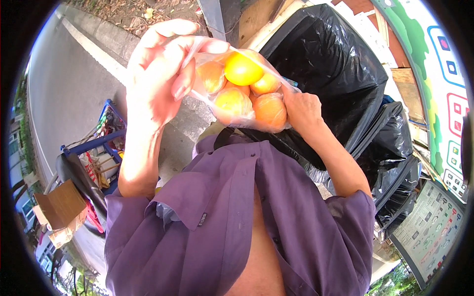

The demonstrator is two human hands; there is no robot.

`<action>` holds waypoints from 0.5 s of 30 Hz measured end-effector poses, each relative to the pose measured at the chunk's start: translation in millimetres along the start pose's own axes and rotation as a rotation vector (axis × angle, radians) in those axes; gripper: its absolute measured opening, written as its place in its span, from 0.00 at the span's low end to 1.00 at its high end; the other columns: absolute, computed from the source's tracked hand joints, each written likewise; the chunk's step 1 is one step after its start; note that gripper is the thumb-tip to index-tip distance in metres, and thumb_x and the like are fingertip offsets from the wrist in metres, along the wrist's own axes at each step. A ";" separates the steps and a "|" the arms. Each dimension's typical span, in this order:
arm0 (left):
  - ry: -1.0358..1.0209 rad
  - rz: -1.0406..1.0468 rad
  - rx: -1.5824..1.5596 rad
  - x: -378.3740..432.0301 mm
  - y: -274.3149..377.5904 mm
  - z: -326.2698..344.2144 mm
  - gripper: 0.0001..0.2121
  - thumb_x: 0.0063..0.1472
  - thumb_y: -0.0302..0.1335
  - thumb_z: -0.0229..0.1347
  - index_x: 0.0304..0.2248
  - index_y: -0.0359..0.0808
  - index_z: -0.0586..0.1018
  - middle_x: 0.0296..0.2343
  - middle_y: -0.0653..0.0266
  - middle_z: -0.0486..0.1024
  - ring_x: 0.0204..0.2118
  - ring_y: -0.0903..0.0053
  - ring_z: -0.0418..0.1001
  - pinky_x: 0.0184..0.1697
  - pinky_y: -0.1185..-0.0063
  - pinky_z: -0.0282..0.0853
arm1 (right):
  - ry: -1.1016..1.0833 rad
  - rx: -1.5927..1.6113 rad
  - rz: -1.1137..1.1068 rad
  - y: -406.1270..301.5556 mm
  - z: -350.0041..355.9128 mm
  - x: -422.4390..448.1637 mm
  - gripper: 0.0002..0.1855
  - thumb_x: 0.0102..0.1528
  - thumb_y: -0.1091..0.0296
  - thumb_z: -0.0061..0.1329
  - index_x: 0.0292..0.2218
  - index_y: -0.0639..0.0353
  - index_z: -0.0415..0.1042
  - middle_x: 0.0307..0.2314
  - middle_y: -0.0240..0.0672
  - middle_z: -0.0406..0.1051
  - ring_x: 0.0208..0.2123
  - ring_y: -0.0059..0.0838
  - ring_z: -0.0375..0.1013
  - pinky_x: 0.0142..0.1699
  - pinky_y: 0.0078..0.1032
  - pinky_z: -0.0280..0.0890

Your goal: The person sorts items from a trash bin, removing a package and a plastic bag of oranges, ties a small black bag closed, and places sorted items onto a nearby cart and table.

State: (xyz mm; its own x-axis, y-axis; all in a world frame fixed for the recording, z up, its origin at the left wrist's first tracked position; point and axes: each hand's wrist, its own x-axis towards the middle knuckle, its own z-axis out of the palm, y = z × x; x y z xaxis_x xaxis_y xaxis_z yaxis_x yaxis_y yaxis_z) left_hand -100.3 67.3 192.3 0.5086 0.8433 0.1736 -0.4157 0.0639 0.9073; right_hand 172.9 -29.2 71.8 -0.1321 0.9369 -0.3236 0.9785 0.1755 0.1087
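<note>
A clear plastic bag (pixel 222 114) holds several orange fruits, most of them in thin film. One bright yellow-orange fruit (pixel 243 69) lies on top, near the bag's mouth. My left hand (pixel 164 66) is at the bag's left side, with the rim hooked over its thumb and fingers; strong sunlight washes out part of it. At the right side, my right hand (pixel 304 107) grips the bag's edge in closed fingers. Between both hands the bag hangs spread, in front of my purple shirt (pixel 237 185).
Bins lined with black plastic bags (pixel 326 63) stand at the right, beside wooden boards (pixel 409 83) and printed signboards (pixel 426 229). A cart with a blue frame (pixel 92 142) and a cardboard box (pixel 61 205) stand at the left. Behind them runs a road with a kerb (pixel 98 40).
</note>
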 end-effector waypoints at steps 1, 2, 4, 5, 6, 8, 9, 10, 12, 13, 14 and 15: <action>-0.058 0.027 -0.039 -0.2 -0.8 -0.9 0.19 0.66 0.33 0.45 0.52 0.30 0.63 0.44 0.31 0.69 0.16 0.90 0.53 0.21 0.89 0.54 | 0.040 0.013 0.028 -0.7 2.3 0.1 0.13 0.51 0.71 0.47 0.40 0.58 0.67 0.20 0.38 0.75 0.22 0.35 0.77 0.26 0.31 0.70; -0.058 0.025 -0.039 -0.9 -1.4 -0.9 0.19 0.66 0.33 0.45 0.52 0.30 0.63 0.44 0.31 0.69 0.16 0.90 0.53 0.21 0.89 0.54 | 0.039 0.015 0.029 0.0 4.2 -0.3 0.13 0.51 0.71 0.47 0.40 0.58 0.67 0.20 0.38 0.75 0.22 0.35 0.77 0.26 0.31 0.70; -0.049 0.031 -0.050 -2.2 -0.9 -0.3 0.19 0.66 0.33 0.45 0.52 0.30 0.63 0.45 0.31 0.69 0.16 0.90 0.53 0.21 0.90 0.54 | 0.049 0.066 0.024 2.8 5.2 -0.7 0.13 0.51 0.70 0.47 0.40 0.57 0.67 0.21 0.39 0.75 0.24 0.37 0.78 0.27 0.33 0.70; -0.050 0.032 -0.050 -3.4 1.2 1.0 0.19 0.66 0.33 0.45 0.52 0.30 0.63 0.45 0.31 0.69 0.16 0.90 0.53 0.21 0.90 0.54 | 0.051 0.066 0.024 3.5 2.6 -1.2 0.13 0.51 0.70 0.47 0.40 0.57 0.67 0.21 0.39 0.75 0.24 0.37 0.78 0.27 0.33 0.70; 0.045 0.004 0.015 -5.5 3.2 2.3 0.19 0.66 0.33 0.45 0.52 0.30 0.64 0.45 0.31 0.69 0.16 0.90 0.53 0.20 0.90 0.54 | 0.002 0.098 0.053 4.3 -1.3 -1.3 0.17 0.51 0.66 0.48 0.44 0.54 0.67 0.23 0.39 0.75 0.25 0.39 0.77 0.29 0.35 0.70; 0.131 -0.007 0.063 -8.5 2.4 -1.2 0.19 0.66 0.33 0.45 0.52 0.30 0.64 0.44 0.31 0.69 0.16 0.90 0.53 0.20 0.90 0.53 | -0.046 0.131 0.081 7.4 -15.6 -3.6 0.22 0.50 0.62 0.50 0.48 0.50 0.67 0.24 0.40 0.76 0.27 0.40 0.77 0.31 0.36 0.70; 0.134 -0.007 0.063 -8.7 3.6 1.2 0.19 0.66 0.33 0.45 0.52 0.30 0.64 0.44 0.31 0.69 0.16 0.90 0.53 0.20 0.90 0.53 | -0.025 0.184 0.110 9.7 -27.4 -7.0 0.24 0.49 0.59 0.52 0.49 0.48 0.67 0.27 0.40 0.76 0.29 0.41 0.77 0.33 0.36 0.70; 0.171 -0.004 0.014 -8.4 6.0 5.8 0.17 0.64 0.29 0.47 0.50 0.29 0.67 0.34 0.47 0.72 0.16 0.90 0.55 0.19 0.89 0.52 | -0.003 0.237 0.139 11.0 -33.0 -10.3 0.27 0.47 0.56 0.54 0.50 0.46 0.67 0.30 0.41 0.76 0.31 0.41 0.77 0.35 0.36 0.70; 0.210 0.004 -0.034 -9.9 6.4 5.9 0.15 0.62 0.25 0.50 0.47 0.27 0.69 0.24 0.63 0.75 0.15 0.90 0.56 0.19 0.87 0.51 | 0.141 0.294 0.119 13.2 -31.5 -15.7 0.27 0.46 0.55 0.56 0.48 0.47 0.68 0.29 0.41 0.76 0.30 0.41 0.77 0.34 0.36 0.70; 0.185 0.004 0.012 -12.1 4.7 1.8 0.17 0.64 0.29 0.47 0.50 0.29 0.67 0.34 0.47 0.72 0.16 0.90 0.54 0.19 0.89 0.52 | 0.287 0.352 0.100 15.2 -30.6 -18.3 0.27 0.45 0.55 0.57 0.47 0.48 0.69 0.28 0.41 0.76 0.29 0.41 0.77 0.33 0.36 0.71; 0.160 0.005 0.058 -13.1 3.7 -0.4 0.19 0.66 0.33 0.45 0.53 0.31 0.64 0.45 0.31 0.69 0.16 0.90 0.53 0.20 0.90 0.53 | 0.296 0.399 0.132 17.2 -28.6 -21.0 0.30 0.45 0.53 0.58 0.49 0.48 0.68 0.32 0.44 0.76 0.33 0.42 0.77 0.34 0.35 0.71; 0.163 0.006 0.057 -13.1 3.3 -0.7 0.19 0.66 0.33 0.45 0.53 0.31 0.64 0.45 0.31 0.69 0.16 0.90 0.53 0.20 0.90 0.53 | 0.295 0.398 0.130 16.8 -30.5 -23.3 0.30 0.45 0.53 0.58 0.49 0.48 0.68 0.32 0.44 0.76 0.33 0.42 0.77 0.34 0.35 0.71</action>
State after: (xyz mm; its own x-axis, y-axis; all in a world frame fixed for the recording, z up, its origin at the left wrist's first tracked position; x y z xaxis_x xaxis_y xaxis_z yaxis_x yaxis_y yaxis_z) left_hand -108.9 56.8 192.8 0.3758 0.9191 0.1187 -0.3722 0.0324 0.9276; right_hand 187.6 -38.9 109.8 0.0115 0.9989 -0.0455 0.9668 -0.0227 -0.2544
